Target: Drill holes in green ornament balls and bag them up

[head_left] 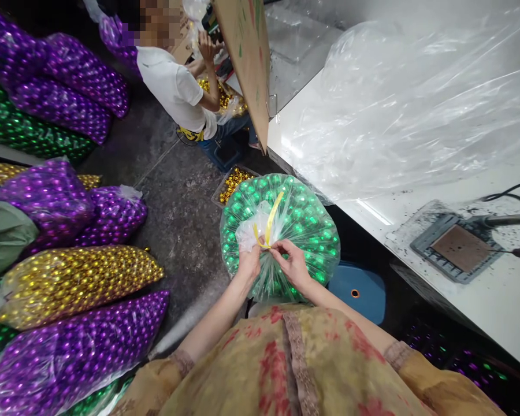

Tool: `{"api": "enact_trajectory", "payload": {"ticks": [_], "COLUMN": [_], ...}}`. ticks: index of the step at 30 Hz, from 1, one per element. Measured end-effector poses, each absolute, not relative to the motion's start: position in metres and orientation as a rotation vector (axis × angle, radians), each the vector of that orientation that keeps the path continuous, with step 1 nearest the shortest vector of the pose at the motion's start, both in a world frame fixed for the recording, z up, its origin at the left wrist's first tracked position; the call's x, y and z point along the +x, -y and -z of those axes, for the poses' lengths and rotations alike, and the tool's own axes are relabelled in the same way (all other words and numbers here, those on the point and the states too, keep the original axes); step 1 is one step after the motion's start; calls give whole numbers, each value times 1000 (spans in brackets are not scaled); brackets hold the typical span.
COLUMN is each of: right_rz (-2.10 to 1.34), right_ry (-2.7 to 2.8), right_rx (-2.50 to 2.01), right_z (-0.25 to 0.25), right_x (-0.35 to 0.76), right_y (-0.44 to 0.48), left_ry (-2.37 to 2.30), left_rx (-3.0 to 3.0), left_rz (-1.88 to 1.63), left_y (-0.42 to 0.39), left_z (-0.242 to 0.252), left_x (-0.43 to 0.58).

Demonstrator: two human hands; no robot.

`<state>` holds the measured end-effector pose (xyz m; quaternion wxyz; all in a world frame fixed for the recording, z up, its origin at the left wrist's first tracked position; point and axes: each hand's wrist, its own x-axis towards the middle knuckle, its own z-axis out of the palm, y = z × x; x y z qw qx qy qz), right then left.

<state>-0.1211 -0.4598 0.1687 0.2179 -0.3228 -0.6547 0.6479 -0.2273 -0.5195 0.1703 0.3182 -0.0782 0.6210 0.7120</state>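
A clear plastic bag of shiny green balls (305, 228) stands in front of me, its neck gathered at the top. A yellow ribbon (272, 216) is wound round the gathered neck. My left hand (249, 263) is closed on the bunched neck and the ribbon's lower end. My right hand (292, 264) pinches the ribbon right beside it, fingers curled.
Filled bags of purple (82, 346), gold (78, 283) and green balls lie stacked on the floor at the left. A white table (459, 190) with clear plastic sheeting (416, 98) and a metal-framed heating pad (457, 248) runs along the right. A blue stool (359, 289) stands below. Another person in a white shirt (177, 86) sits behind, beside a tray of gold balls (234, 182).
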Motion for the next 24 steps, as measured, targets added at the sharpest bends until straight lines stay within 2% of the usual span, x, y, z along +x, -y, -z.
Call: {"api": "enact_trajectory", "payload": {"ticks": [5, 10, 17, 24], "right_rz": [-1674, -1793, -1673, -1760], "right_ry": [1935, 1714, 1809, 1804], "right_rx": [-788, -933, -929, -909], "right_z": [-170, -168, -169, -164], "right_x": [-120, -118, -119, -116], "right_y": [471, 467, 455, 451], "left_ry": [-1668, -1667, -1726, -1706], "left_rx": [-267, -278, -195, -188], "left_rz": [-1852, -1807, -1784, -1744], "left_y": [515, 515, 519, 522], "left_z": [-172, -183, -195, -202], "left_x": [-225, -227, -222, -222]}}
